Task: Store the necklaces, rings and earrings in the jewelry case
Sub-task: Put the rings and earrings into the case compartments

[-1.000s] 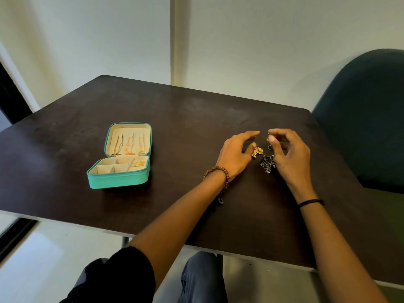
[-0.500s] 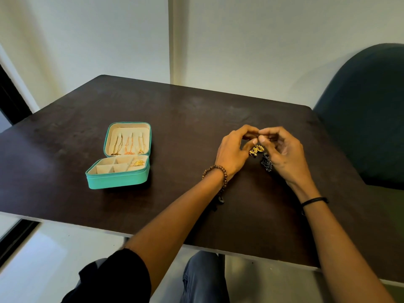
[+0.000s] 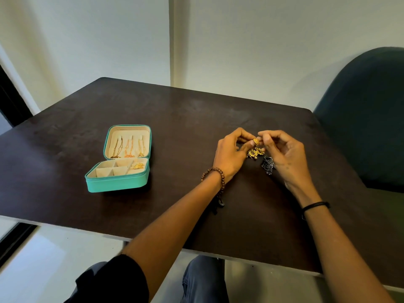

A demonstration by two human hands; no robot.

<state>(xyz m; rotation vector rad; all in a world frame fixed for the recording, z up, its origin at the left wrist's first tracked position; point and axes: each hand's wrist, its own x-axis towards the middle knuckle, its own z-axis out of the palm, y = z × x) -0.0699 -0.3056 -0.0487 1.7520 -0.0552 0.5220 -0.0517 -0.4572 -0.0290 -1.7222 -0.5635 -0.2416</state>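
A small gold ring is pinched between the fingertips of my left hand and my right hand, just above the dark table. Gold earrings lie on the table under the fingers, and dark silver earrings lie beside my right palm. The teal jewelry case stands open at the left. Three necklaces hang inside its lid, and a gold piece sits in a right compartment of its base.
A dark blue-green chair stands at the table's right side. White walls rise behind the table. My knees show below the near table edge. Bracelets sit on both wrists.
Both hands rose from the table and came together. The ring left the tabletop and is now held between the fingertips of both hands.
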